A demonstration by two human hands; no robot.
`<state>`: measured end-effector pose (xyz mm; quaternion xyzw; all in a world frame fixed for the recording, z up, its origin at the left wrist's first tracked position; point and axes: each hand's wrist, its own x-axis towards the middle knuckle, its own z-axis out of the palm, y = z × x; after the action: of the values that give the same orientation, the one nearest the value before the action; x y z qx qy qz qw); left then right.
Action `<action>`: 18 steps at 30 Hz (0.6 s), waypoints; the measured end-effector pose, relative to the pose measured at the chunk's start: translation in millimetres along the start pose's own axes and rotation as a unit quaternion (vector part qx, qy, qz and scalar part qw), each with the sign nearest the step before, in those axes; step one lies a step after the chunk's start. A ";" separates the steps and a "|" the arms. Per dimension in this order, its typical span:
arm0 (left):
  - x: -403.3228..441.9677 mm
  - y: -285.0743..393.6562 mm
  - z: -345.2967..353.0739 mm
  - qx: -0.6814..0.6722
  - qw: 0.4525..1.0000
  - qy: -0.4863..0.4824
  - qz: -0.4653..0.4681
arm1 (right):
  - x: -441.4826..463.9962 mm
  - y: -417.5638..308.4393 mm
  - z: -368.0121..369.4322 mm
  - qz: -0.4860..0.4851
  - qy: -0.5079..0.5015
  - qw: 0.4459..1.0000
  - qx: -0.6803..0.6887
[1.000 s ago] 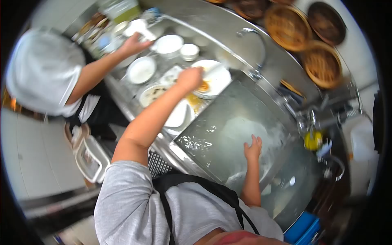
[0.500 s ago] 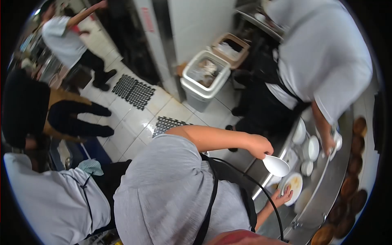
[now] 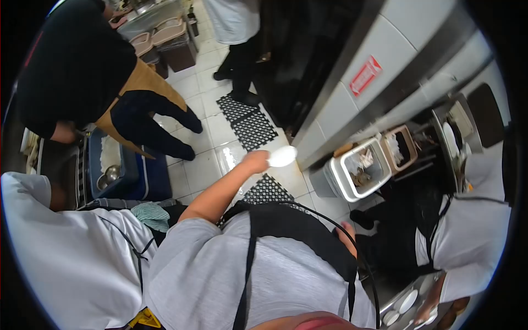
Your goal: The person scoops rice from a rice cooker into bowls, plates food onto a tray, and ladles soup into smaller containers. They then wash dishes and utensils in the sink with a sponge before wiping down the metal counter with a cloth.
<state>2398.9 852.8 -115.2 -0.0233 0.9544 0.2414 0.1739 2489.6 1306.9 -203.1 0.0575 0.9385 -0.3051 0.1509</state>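
Note:
My left hand (image 3: 256,162) is stretched out in front of me over the floor, with its fingers closed around one end of a white spoon (image 3: 282,157). The spoon's broad oval end points to the right. Beyond the right edge of my black apron (image 3: 302,228), part of my right hand (image 3: 347,237) shows. My body and a black cable cover the rest of it, so its grip is unclear.
A white bin (image 3: 360,170) and a brown bin (image 3: 400,148) hold waste. Black perforated mats (image 3: 247,122) lie on the tiles. Co-workers stand left, ahead and right, one beside white dishes (image 3: 406,301). A blue tub (image 3: 113,165) sits at left.
My view has turned left, away from the sink. My left hand has swung out over the floor with the spoon. My right hand has left the soiled plate.

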 end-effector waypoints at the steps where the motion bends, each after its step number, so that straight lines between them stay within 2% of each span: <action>1: -1.2 -37.2 0.4 0.012 0.996 0.033 -0.086 | 6.2 -29.2 0.7 0.050 -0.093 0.994 -0.032; 2: -18.6 -53.3 -17.0 0.006 0.980 0.029 -0.199 | 54.8 91.5 83.6 0.019 -0.116 0.993 -0.025; 4: -11.0 -165.7 36.7 0.081 0.945 -0.067 -0.310 | 71.4 72.9 88.9 0.044 -0.209 0.965 -0.155; 5: -32.7 -175.3 30.8 0.049 0.922 -0.091 -0.373 | 83.9 60.9 88.6 0.046 -0.243 0.948 -0.199; 6: -45.8 -191.8 34.2 0.056 0.896 -0.158 -0.411 | 97.6 48.2 87.0 0.043 -0.270 0.933 -0.235; 7: -63.5 -198.0 33.9 -0.004 0.864 -0.126 -0.487 | 116.0 31.0 84.4 0.033 -0.291 0.917 -0.271; 9: -65.4 -221.0 33.1 0.001 0.841 -0.243 -0.484 | 159.5 -11.2 81.6 -0.006 -0.320 0.884 -0.341; 12: -46.7 -240.0 18.7 -0.048 0.824 -0.190 -0.531 | 240.2 -95.4 93.8 -0.099 -0.328 0.838 -0.424; 13: -32.8 -247.7 7.9 -0.069 0.810 -0.206 -0.545 | 270.7 -126.7 102.8 -0.131 -0.317 0.831 -0.437; 14: -15.2 -254.1 -2.5 -0.093 0.795 -0.221 -0.557 | 298.6 -162.8 110.1 -0.112 -0.316 0.846 -0.415; 16: 21.8 -273.1 -17.3 -0.122 0.786 -0.234 -0.560 | 360.8 -201.8 138.4 -0.192 -0.266 0.854 -0.404; 17: 37.2 -293.1 -13.4 -0.129 0.792 -0.230 -0.550 | 404.0 -206.5 158.9 -0.290 -0.213 0.837 -0.412; 18: 54.5 -304.8 -8.8 -0.135 0.798 -0.228 -0.542 | 426.8 -250.9 152.8 -0.216 -0.215 0.890 -0.340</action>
<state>2384.1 581.8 -264.6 -0.5041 0.6766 0.2330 0.4835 2072.8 1021.1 -317.0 -0.2687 0.9187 0.0029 0.2895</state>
